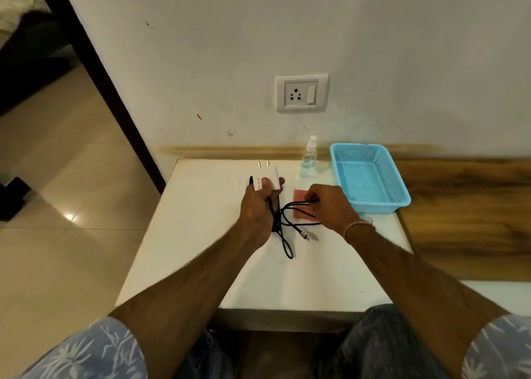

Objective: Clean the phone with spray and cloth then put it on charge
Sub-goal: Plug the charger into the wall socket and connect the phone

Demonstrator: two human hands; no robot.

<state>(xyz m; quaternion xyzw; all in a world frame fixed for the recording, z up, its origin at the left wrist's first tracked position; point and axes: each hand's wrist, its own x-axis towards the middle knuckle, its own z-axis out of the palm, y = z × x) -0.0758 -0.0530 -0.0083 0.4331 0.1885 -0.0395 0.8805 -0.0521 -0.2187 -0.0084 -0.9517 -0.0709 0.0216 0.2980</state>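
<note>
Bench [201,235] white, against wall. Left hand [258,203] clenched round white charger [268,179], prongs toward wall, held over bench. Black cable [287,235] runs from charger, loops hang to bench, plug end free. Dark flat shape under left hand, cannot tell if phone. Pink cloth [298,196] flat under loops. Socket [301,92] on wall. Spray [309,160] upright by wall. Right hand [327,206] pinching cable loops over cloth. Blue basket [369,177] at right
</note>
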